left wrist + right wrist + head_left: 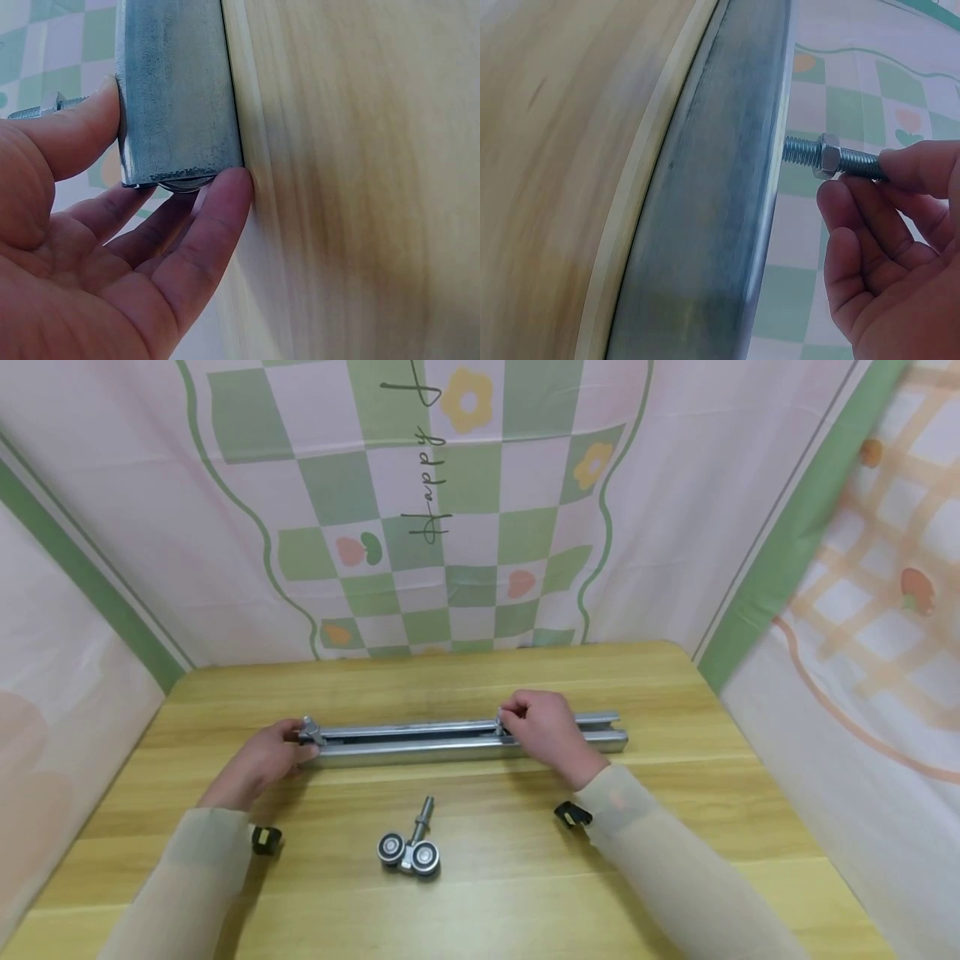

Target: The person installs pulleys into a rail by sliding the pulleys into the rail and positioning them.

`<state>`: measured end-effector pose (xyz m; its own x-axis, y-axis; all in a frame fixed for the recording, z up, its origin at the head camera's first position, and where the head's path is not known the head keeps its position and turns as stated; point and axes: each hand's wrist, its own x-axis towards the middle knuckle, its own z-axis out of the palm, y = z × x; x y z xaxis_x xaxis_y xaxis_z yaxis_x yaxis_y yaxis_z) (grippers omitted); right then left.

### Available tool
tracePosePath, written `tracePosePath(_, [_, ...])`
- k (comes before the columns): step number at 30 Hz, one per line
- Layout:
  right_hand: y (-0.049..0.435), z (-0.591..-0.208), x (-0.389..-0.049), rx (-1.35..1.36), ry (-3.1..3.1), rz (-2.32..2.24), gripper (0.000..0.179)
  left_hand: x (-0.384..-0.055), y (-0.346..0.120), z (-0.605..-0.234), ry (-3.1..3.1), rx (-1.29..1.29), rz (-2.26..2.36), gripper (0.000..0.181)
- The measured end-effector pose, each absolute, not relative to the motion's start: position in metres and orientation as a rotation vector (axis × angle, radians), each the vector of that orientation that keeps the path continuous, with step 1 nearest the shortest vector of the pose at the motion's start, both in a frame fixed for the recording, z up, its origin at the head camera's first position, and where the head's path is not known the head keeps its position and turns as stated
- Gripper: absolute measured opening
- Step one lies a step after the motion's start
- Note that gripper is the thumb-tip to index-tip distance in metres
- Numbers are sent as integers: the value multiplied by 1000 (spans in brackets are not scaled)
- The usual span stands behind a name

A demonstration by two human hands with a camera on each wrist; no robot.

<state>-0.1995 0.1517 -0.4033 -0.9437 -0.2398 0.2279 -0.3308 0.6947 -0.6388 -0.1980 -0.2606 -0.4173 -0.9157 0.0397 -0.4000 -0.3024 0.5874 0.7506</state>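
A metal channel rail [420,753] lies across the table with its slot upward. At its left end my left hand [266,756] grips the rail, thumb on the upper edge and fingers around the end. Beside that thumb a threaded bolt with a nut [56,103] stands up from the slot, and a round edge [186,184] peeks out of the rail's end. My right hand [547,727] pinches the tip of another threaded bolt [802,151], which carries a hex nut [829,156] and rises from the slot farther right. What sits below it is hidden inside the rail.
A loose roller trolley [412,847] with a threaded bolt lies on the wooden table [510,893], nearer me than the rail. Patterned curtains [472,543] hang behind the table and on both sides. Small black devices are strapped to both wrists.
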Motion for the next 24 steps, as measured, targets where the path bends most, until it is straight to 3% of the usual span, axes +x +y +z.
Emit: tracePosePath(24, [106, -404, -203, 555, -2769, 1106, 15, -198, -260, -415, 2441, -209, 1249, 73])
